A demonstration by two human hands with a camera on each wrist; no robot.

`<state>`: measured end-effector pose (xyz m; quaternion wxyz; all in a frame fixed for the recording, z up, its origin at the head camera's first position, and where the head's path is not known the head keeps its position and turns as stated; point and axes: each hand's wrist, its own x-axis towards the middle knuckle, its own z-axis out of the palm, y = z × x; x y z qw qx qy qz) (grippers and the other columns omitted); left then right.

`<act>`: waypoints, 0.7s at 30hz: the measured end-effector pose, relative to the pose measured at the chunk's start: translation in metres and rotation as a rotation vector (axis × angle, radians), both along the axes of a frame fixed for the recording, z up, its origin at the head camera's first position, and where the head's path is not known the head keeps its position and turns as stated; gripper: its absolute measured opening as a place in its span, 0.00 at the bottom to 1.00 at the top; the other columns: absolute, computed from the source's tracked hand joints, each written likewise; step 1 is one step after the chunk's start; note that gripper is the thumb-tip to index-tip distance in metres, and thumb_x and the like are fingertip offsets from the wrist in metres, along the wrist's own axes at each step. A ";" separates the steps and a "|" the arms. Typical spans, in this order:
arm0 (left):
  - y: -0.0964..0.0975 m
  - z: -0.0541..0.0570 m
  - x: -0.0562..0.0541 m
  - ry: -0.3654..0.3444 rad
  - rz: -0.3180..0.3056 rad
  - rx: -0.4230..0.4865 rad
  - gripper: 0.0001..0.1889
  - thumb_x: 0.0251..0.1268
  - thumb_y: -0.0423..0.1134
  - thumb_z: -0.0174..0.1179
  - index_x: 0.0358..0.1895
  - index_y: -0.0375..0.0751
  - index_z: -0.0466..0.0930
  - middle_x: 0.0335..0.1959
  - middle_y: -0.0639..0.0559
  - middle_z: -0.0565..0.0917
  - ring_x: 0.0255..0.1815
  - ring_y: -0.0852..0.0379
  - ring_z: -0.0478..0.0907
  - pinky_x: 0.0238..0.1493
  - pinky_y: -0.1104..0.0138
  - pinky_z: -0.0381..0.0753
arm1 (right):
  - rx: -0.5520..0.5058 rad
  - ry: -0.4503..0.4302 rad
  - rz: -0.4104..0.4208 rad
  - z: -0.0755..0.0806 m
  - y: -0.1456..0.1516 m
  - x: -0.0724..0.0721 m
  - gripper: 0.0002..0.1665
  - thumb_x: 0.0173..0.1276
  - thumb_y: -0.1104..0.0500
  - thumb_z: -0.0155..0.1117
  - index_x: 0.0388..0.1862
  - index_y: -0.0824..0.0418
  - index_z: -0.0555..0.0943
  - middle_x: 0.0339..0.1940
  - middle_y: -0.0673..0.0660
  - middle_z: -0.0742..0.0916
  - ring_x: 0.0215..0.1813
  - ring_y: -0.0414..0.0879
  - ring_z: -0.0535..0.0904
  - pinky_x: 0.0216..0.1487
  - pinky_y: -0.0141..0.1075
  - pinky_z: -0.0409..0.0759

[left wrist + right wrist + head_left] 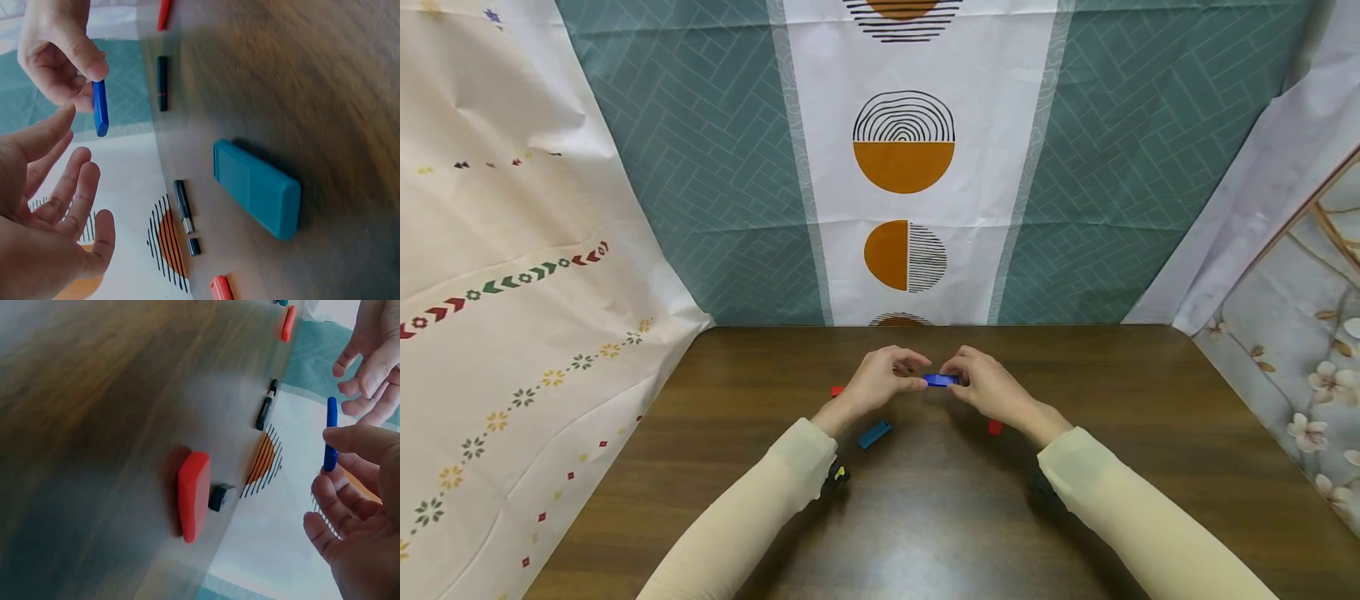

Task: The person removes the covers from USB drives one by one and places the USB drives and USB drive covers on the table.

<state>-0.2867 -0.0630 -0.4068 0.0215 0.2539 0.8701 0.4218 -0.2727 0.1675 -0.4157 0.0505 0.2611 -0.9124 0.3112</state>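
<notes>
A small flat blue bar (941,381) is held above the table between both hands; its exact kind cannot be told. My right hand (990,389) pinches its right end between thumb and fingers. Across from it, my left hand (880,379) has loosely bent fingers close to the bar's other end. In the left wrist view, a gap shows between the left fingers (81,178) and the blue bar (100,107). Below the left hand lies a teal, rounded rectangular case (256,187). A red block (194,497) lies beneath the right forearm.
Along the back of the wooden table (925,517) lie a black stick with a red band (162,84), a black and silver pen-like piece (184,206) and a short black piece (194,246). Another red piece (837,391) is by the left wrist. Patterned cloth (902,167) hangs behind.
</notes>
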 end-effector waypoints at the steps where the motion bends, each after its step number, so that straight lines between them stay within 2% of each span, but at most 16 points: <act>1: 0.001 0.000 0.001 -0.001 -0.002 0.003 0.15 0.67 0.39 0.73 0.55 0.43 0.89 0.51 0.44 0.85 0.48 0.51 0.82 0.49 0.61 0.83 | -0.001 0.009 -0.002 0.001 0.002 0.002 0.11 0.67 0.67 0.75 0.48 0.64 0.88 0.38 0.53 0.80 0.40 0.50 0.78 0.40 0.38 0.78; 5: 0.004 0.002 0.007 -0.009 -0.012 0.017 0.16 0.67 0.39 0.73 0.57 0.44 0.88 0.53 0.45 0.84 0.50 0.50 0.81 0.51 0.59 0.82 | -0.015 0.048 -0.006 0.002 0.008 0.009 0.11 0.67 0.67 0.75 0.48 0.63 0.88 0.38 0.52 0.80 0.39 0.49 0.77 0.39 0.37 0.76; 12: 0.011 0.000 0.013 0.007 -0.010 0.041 0.18 0.66 0.39 0.74 0.58 0.46 0.88 0.54 0.47 0.84 0.51 0.50 0.81 0.52 0.57 0.81 | -0.040 0.193 0.033 -0.001 0.018 0.017 0.11 0.64 0.69 0.77 0.46 0.63 0.88 0.38 0.50 0.80 0.38 0.46 0.76 0.39 0.36 0.76; 21: 0.018 -0.001 0.019 0.056 -0.009 0.084 0.19 0.65 0.37 0.74 0.58 0.47 0.87 0.53 0.43 0.83 0.49 0.50 0.80 0.49 0.59 0.80 | -0.016 0.351 0.042 -0.001 0.024 0.026 0.15 0.63 0.68 0.78 0.48 0.62 0.87 0.41 0.51 0.81 0.38 0.46 0.74 0.44 0.43 0.73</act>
